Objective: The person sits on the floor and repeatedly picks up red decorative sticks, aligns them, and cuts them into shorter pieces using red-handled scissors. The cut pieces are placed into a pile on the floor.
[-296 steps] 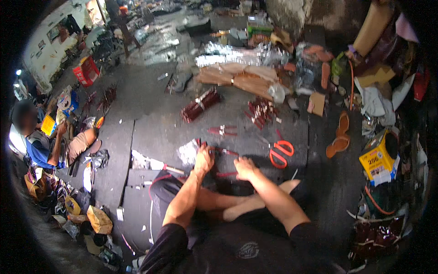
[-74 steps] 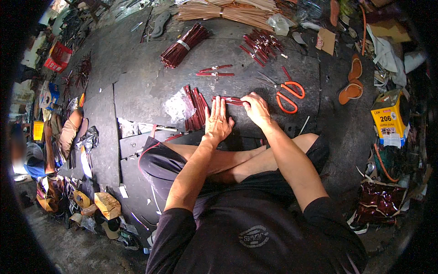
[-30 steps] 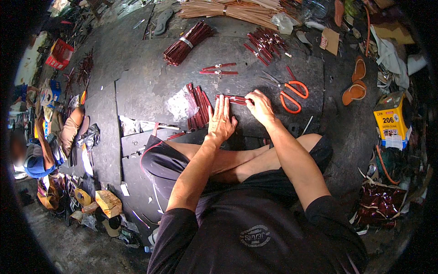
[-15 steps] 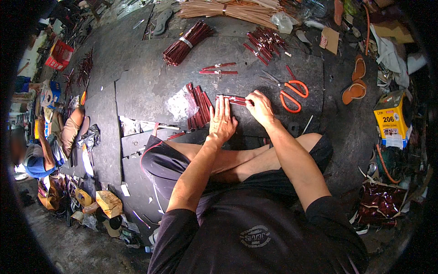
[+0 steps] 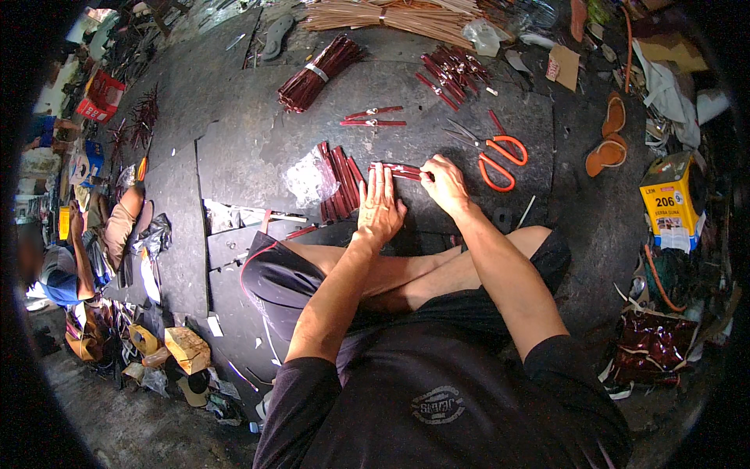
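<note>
A glossy dark red strap lies crosswise on the dark work board. Flat across its left end, with fingers stretched out, is my left hand. My right hand pinches the strap's right end between thumb and fingers. Just left of my left hand lies a row of similar red strips, partly covered by a clear plastic bag. Beyond my hands are two red straps with small metal buckles. Scissors with orange handles rest to the right of my right hand, blades apart.
Farther back are a tied bundle of red strips, a heap of buckled straps and a bundle of tan strips. Orange sandal soles and a yellow box sit at right. Another person's arm shows far left.
My hands and the strap between them stay in nearly the same place. At the far left, the other person's arm has shifted slightly.
</note>
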Tool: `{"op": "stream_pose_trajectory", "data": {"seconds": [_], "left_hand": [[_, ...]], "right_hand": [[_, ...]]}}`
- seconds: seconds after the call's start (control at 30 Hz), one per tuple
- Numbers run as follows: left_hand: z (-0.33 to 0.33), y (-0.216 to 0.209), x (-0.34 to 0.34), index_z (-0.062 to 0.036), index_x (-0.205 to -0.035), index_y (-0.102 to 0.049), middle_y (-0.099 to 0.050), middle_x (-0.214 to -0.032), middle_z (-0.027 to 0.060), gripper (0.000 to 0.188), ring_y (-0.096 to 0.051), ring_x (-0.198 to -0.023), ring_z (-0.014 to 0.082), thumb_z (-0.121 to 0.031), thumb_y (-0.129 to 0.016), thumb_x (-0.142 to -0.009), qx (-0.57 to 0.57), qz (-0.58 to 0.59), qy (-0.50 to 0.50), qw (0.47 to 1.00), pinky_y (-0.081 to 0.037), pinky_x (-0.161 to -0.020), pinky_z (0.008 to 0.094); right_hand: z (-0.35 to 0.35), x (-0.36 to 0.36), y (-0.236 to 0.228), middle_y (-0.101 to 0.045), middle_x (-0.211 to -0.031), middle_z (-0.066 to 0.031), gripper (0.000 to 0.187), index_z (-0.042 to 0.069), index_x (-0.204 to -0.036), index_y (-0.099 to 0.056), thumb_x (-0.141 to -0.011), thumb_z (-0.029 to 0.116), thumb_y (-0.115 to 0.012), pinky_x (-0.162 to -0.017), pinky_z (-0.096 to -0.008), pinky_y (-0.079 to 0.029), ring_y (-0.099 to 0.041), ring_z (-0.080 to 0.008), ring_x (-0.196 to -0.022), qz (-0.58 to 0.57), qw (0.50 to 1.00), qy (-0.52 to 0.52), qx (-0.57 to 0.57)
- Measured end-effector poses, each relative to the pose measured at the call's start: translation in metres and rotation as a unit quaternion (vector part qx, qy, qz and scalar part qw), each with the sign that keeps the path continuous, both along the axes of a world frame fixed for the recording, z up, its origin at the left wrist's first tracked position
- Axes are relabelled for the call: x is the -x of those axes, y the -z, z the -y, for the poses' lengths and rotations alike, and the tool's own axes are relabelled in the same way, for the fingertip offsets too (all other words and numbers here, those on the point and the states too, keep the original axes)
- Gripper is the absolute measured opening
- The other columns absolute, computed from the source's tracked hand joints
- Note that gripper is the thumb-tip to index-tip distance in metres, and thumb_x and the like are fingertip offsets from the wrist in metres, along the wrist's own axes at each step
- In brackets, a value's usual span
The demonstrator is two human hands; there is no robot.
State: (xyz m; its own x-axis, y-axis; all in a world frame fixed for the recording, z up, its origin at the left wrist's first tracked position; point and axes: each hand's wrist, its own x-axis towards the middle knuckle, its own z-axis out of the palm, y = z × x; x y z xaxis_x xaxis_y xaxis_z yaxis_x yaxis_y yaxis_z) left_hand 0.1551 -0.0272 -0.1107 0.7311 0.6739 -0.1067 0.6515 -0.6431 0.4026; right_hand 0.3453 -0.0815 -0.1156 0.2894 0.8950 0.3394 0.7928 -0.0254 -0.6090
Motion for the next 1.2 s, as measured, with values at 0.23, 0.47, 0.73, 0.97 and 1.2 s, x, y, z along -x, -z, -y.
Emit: {"op": "stream_pose_trajectory", "data": {"seconds": [0.23,0.47,0.73,0.97,1.2], "left_hand": [[0.001,0.01,0.003,0.0059,-0.151,-0.018,-0.013,-0.16,0.0229,0.079,-0.015,-0.149,0.0357,-0.029,-0.051,-0.088,-0.053,-0.006,0.005,0.999,-0.017,-0.119,0.0532],[0.0,0.012,0.005,0.0062,-0.152,-0.017,-0.013,-0.16,0.0233,0.08,-0.015,-0.149,0.0363,-0.029,-0.051,-0.088,-0.045,-0.006,0.009,0.999,-0.016,-0.119,0.0534],[0.0,0.007,0.002,0.0055,-0.152,-0.013,-0.011,-0.16,0.0234,0.08,-0.012,-0.15,0.0363,-0.028,-0.049,-0.09,-0.025,-0.012,0.009,1.0,-0.012,-0.12,0.0532],[0.0,0.01,0.007,0.0049,-0.153,-0.011,-0.009,-0.161,0.0225,0.081,-0.008,-0.15,0.0355,-0.031,-0.047,-0.091,-0.02,-0.043,0.006,0.999,-0.011,-0.121,0.052],[0.008,0.003,0.007,0.0055,-0.153,-0.013,-0.009,-0.161,0.022,0.081,-0.01,-0.15,0.0353,-0.031,-0.048,-0.09,-0.007,-0.032,0.006,0.999,-0.011,-0.121,0.0523]], "right_hand": [[-0.016,-0.053,-0.033,-0.067,-0.095,-0.0189,0.015,0.005,-0.091,-0.069,-0.082,0.017,-0.068,-0.082,-0.0474,-0.051,-0.065,-0.0371,-0.092,-0.008,0.981,0.078,0.175],[0.008,-0.135,-0.086,-0.048,-0.137,-0.0236,0.095,-0.002,-0.138,-0.038,-0.062,0.026,-0.089,-0.108,-0.0428,-0.042,-0.047,-0.0369,-0.13,0.149,0.838,0.082,0.518],[0.021,-0.141,-0.107,-0.063,-0.115,-0.0217,0.05,-0.002,-0.114,-0.055,-0.075,0.019,-0.078,-0.093,-0.0429,-0.049,-0.061,-0.0374,-0.109,0.116,0.882,0.018,0.457],[0.026,-0.064,-0.158,-0.058,-0.069,0.0008,0.054,0.004,-0.105,-0.062,-0.08,0.051,-0.076,-0.041,-0.0267,-0.043,-0.053,-0.0086,-0.049,-0.357,0.842,0.062,0.4],[0.055,0.009,-0.14,-0.059,-0.073,-0.0047,0.104,-0.002,-0.107,-0.059,-0.078,0.091,-0.024,-0.065,-0.0337,-0.054,-0.063,-0.0203,-0.063,-0.663,0.578,-0.023,0.475]]}}
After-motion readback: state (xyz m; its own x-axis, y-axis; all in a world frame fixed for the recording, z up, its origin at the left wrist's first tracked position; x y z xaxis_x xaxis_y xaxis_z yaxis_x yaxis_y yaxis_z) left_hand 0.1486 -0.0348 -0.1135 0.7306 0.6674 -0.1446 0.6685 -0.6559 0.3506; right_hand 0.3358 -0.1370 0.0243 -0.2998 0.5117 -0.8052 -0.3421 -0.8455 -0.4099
